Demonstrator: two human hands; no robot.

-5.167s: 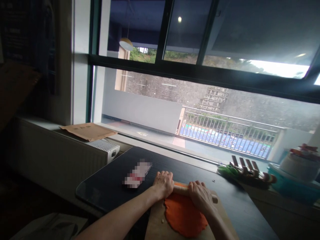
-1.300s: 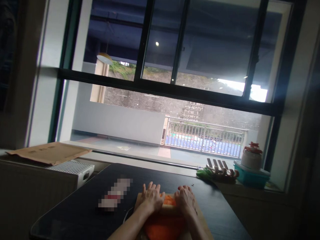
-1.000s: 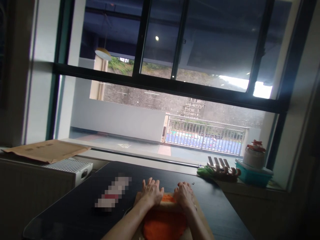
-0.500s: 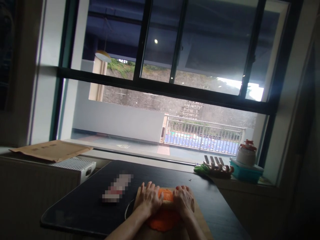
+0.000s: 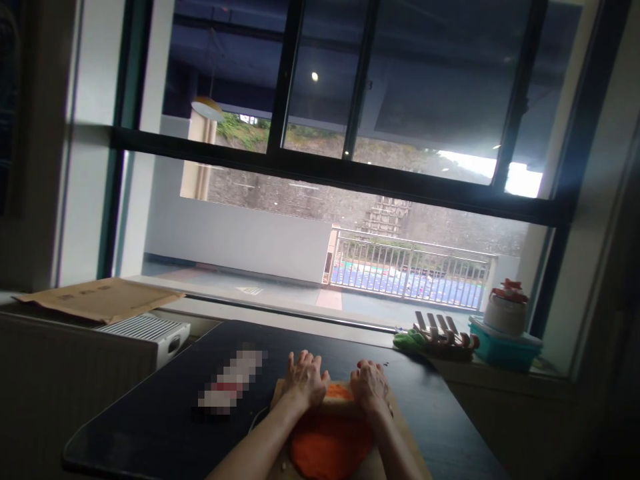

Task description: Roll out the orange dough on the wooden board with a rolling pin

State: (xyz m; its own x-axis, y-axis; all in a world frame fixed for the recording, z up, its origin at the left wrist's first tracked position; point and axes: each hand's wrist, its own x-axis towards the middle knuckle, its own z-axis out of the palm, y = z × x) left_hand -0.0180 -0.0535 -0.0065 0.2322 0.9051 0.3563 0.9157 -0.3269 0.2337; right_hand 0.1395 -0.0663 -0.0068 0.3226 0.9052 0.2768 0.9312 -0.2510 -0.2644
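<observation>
1. Resting on a rolling pin [image 5: 339, 405] were the person's two hands, the left hand [image 5: 305, 383] and the right hand [image 5: 370, 387], well inside the edges of a black table [image 5: 165, 410].
2. The left hand was open, its fingers spread forward past the pin. The right hand's fingers bent over the pin with their undersides hidden, so whether they closed around it could not be told.
3. The pin lay crosswise on a flattened orange sheet [image 5: 331, 447], which showed both beyond it and on the near side. The sheet lay on a wooden board [image 5: 373, 467].
4. On the table, left of the board, was a pale item with a red patch [image 5: 233, 383], pixelated so that any writing on it was unreadable.
5. A brown envelope [image 5: 107, 300] lay on a white slatted unit [image 5: 145, 330]; it bore small dark printed marks, too blurred to read.
6. Through the window, a white floor marking [image 5: 249, 290] showed on the walkway, its characters unclear at this angle.
7. Near the table's far right corner sat a green cloth [image 5: 410, 340] beside a slatted brown object [image 5: 445, 333], then a teal box [image 5: 503, 343] with a pale, red-topped jar [image 5: 505, 313] on its lid.
</observation>
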